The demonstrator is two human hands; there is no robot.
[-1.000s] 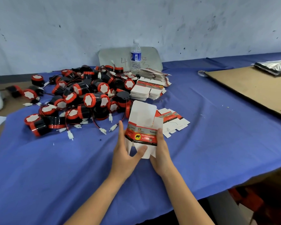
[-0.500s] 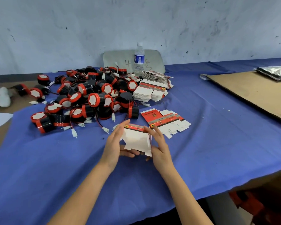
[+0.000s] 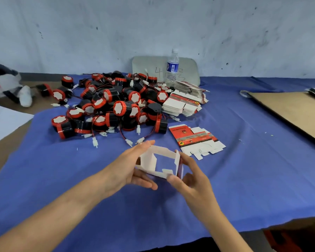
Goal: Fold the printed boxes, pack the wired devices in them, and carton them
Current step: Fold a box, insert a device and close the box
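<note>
We hold the opened box (image 3: 149, 160) near the table (image 3: 244, 170) front edge, left hand (image 3: 127, 170) curled round it, right hand (image 3: 193, 180) pinching its side.

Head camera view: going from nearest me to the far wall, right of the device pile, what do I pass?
The half-folded box held by left hand and right hand → loose flat box blanks → stack of flat boxes → water bottle.

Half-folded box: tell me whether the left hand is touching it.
Touching. The head view shows the left hand gripping the half-folded box, its fingers curled round the box's left wall with no gap between them.
</note>
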